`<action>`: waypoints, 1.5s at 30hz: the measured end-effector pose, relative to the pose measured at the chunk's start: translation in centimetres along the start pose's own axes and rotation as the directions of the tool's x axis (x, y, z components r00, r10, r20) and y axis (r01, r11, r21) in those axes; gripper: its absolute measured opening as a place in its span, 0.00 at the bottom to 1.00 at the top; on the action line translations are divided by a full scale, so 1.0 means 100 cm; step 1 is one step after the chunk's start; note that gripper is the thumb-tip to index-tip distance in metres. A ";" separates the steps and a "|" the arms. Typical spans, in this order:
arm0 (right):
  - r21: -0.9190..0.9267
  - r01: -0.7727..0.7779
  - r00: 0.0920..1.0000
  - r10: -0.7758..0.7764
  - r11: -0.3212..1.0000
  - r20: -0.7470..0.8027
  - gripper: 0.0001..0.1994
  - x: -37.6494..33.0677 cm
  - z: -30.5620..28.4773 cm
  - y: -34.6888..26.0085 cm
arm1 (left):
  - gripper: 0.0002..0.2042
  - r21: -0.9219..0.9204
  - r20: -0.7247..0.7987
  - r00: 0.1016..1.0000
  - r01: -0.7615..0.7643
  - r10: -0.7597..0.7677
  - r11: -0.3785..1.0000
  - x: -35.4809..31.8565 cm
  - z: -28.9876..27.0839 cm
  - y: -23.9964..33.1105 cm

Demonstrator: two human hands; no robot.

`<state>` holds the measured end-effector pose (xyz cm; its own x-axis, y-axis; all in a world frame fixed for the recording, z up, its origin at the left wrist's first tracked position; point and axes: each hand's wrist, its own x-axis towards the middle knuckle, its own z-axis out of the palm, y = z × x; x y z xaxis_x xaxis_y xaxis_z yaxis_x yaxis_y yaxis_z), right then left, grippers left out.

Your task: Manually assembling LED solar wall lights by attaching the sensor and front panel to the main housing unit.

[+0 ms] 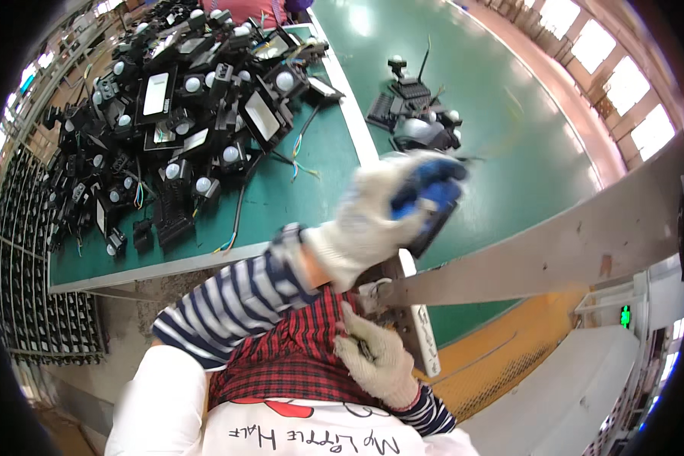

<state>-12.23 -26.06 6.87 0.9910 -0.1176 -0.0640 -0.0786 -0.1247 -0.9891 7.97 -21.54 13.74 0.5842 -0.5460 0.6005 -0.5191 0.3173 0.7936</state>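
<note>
My left hand [368, 220], in a white glove with a blue palm, is blurred by motion and grips a flat black floodlight [432, 228] just past the green table's near corner. My right hand [378, 361], also in a white glove, rests low against my red plaid apron [289, 357]. Its fingers curl around a small dark part [365, 349] that is too small to make out. A big pile of black floodlights [182, 114] with white sensor domes and loose wires covers the green table [281, 197] to the left of my left hand.
A grey metal beam [547, 254] slants across the right side, under my left hand. A white power strip [424, 327] hangs beside my right hand. A smaller heap of black lamp parts [418, 114] lies on the green floor. Dark racks [30, 289] of stacked units fill the left.
</note>
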 end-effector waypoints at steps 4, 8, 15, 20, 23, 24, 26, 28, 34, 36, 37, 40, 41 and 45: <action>-0.063 -0.063 0.997 0.066 0.996 0.039 0.21 -0.008 -0.004 0.002 | 0.18 0.257 0.184 0.983 -0.053 0.005 0.965 0.033 0.049 -0.056; -0.137 -0.103 0.995 0.104 0.985 0.001 0.22 -0.015 -0.016 0.016 | 0.27 0.564 0.368 0.923 -0.123 -0.115 0.817 0.004 0.083 -0.114; -0.027 -0.044 0.990 0.040 0.999 -0.134 0.18 -0.008 -0.024 0.036 | 0.30 0.737 0.517 0.782 -0.200 -0.347 0.646 0.005 0.070 -0.133; -0.104 0.022 0.985 -0.039 0.994 -0.166 0.15 0.002 -0.018 0.032 | 0.29 0.824 0.463 0.815 -0.250 -0.348 0.509 0.068 0.044 -0.162; -0.121 0.047 0.993 -0.059 0.992 -0.100 0.16 0.007 -0.015 0.032 | 0.30 0.955 0.183 0.922 -0.084 -0.342 0.284 0.086 0.014 -0.192; -0.107 0.041 0.990 -0.055 0.993 -0.129 0.16 0.008 -0.017 0.036 | 0.31 0.931 0.113 0.919 0.035 -0.378 0.364 0.087 0.013 -0.167; -0.081 0.055 0.990 -0.065 0.995 -0.126 0.17 0.010 -0.013 0.038 | 0.31 0.894 0.056 0.958 0.076 -0.280 0.442 0.067 0.003 -0.156; -0.115 0.046 0.993 -0.058 0.992 -0.103 0.17 0.012 -0.013 0.041 | 0.31 0.824 0.088 0.996 -0.089 0.029 0.559 0.043 -0.011 -0.130; 0.119 0.015 0.999 -0.019 0.993 0.032 0.20 0.015 0.001 0.052 | 0.35 0.965 -0.125 0.848 -0.017 0.515 0.263 0.014 -0.096 -0.029; 0.339 -0.179 0.983 0.155 0.924 0.097 0.21 0.017 0.002 0.048 | 0.42 0.949 -0.202 0.915 0.095 0.348 0.301 0.026 -0.118 -0.020; 0.248 -0.127 0.986 0.095 0.960 0.136 0.21 0.021 0.001 0.055 | 0.40 0.958 -0.168 0.966 0.112 0.197 0.265 0.029 -0.127 -0.022; 0.057 0.097 0.987 -0.103 0.994 0.121 0.21 0.031 0.008 0.060 | 0.34 0.936 0.007 0.999 0.009 -0.046 0.351 0.032 -0.150 -0.034; -0.050 0.172 0.981 -0.166 0.984 0.100 0.20 0.035 0.011 0.055 | 0.32 0.929 0.030 0.997 0.000 -0.075 0.371 0.035 -0.153 -0.042; -0.118 0.254 0.967 -0.254 0.960 0.014 0.20 0.045 0.015 0.045 | 0.33 0.919 0.084 0.996 -0.093 0.039 0.383 0.040 -0.147 -0.029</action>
<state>-8.01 -25.72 1.93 0.9798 -0.0687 0.1877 0.1633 -0.2660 -0.9500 20.98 -13.21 15.32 0.5089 -0.5969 0.6203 -0.8263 -0.5406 0.1577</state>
